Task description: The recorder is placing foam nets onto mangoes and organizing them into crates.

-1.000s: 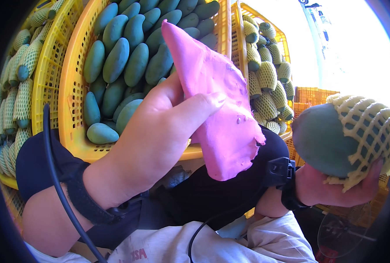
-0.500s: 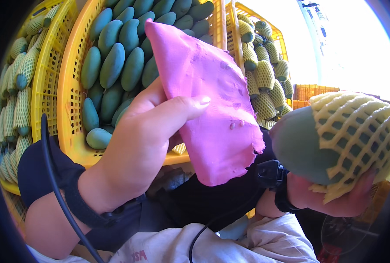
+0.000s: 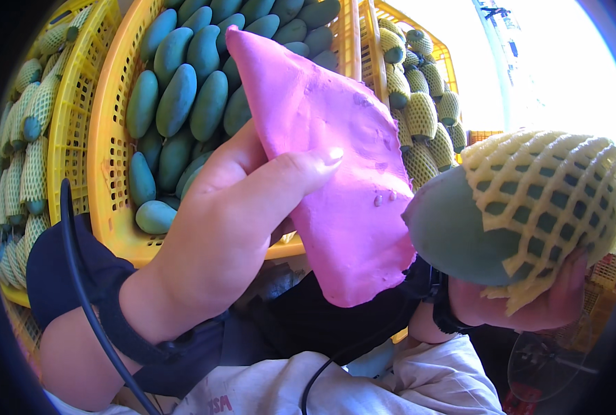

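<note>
A floppy pink sheet (image 3: 349,187) with a ragged lower right edge is pinched in my left hand (image 3: 218,200), thumb on top and the other fingers behind it. My right hand (image 3: 515,301) is wrapped under a large green mango (image 3: 460,235), holding it up at the right. A pale yellow foam net sleeve (image 3: 550,187) covers the mango's right part, while its left end is bare. That bare end reaches the pink sheet's right edge; whether they touch I cannot tell. The right fingertips are partly hidden behind the sleeve.
Beyond my left hand stands a yellow crate (image 3: 107,173) of bare green mangoes (image 3: 176,100). Yellow crates with net-sleeved mangoes flank it, a left crate (image 3: 72,131) and a right crate (image 3: 373,55). A black cable (image 3: 79,277) runs beside my left forearm.
The sleeved mango in my right hand has moved left, closer to the pink sheet. The sheet's lower part has shifted slightly down and right; both hands keep their hold.
</note>
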Available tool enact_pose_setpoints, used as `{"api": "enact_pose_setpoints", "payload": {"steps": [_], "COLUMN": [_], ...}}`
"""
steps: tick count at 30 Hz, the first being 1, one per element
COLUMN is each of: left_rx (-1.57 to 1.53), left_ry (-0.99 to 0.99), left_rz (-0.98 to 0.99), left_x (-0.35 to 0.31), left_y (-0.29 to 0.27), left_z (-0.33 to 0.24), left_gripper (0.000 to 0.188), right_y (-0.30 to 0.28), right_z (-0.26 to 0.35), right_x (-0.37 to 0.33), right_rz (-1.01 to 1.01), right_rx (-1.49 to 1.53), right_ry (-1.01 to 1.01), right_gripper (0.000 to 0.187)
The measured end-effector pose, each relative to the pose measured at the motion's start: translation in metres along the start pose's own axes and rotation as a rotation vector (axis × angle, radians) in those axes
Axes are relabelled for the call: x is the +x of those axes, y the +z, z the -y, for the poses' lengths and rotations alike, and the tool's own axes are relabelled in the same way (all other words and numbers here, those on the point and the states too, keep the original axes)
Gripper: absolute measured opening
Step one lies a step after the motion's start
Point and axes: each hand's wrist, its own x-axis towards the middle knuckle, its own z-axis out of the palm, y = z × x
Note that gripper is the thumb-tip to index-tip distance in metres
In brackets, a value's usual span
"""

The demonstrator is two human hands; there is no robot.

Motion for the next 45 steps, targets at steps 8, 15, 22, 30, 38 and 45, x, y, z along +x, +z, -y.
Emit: {"api": "enact_pose_setpoints", "payload": {"steps": [8, 15, 22, 30, 38, 45], "left_rx": [-0.085, -0.065, -0.08, -0.032, -0.082, -0.076], "left_ry": [0.055, 0.056, 0.06, 0.046, 0.044, 0.025], "left_rz": [0.01, 0.012, 0.022, 0.016, 0.041, 0.033], "left_x": [-0.0001, 0.0003, -0.0002, 0.0009, -0.0004, -0.001], "left_y": [0.0008, 0.0005, 0.0004, -0.0015, 0.0012, 0.0025], "left_z": [0.0004, -0.0007, -0.0008, -0.0042, -0.0083, -0.0087], "left_gripper": [0.039, 0.039, 0.039, 0.04, 0.041, 0.043], "right_y": [0.0045, 0.0061, 0.0065, 0.0068, 0.0079, 0.0095], "right_z": [0.0033, 0.0058, 0.0072, 0.0074, 0.0045, 0.0038], "right_x": [-0.0002, -0.0026, -0.0045, -0.006, -0.0058, -0.0066], "right_rz": [0.03, 0.034, 0.033, 0.031, 0.023, 0.016], "right_rx": [0.256, 0.386, 0.474, 0.572, 0.676, 0.746], "right_ry": [0.123, 0.189, 0.238, 0.282, 0.329, 0.355], "right_gripper": [0.062, 0.062, 0.062, 0.062, 0.062, 0.062]}}
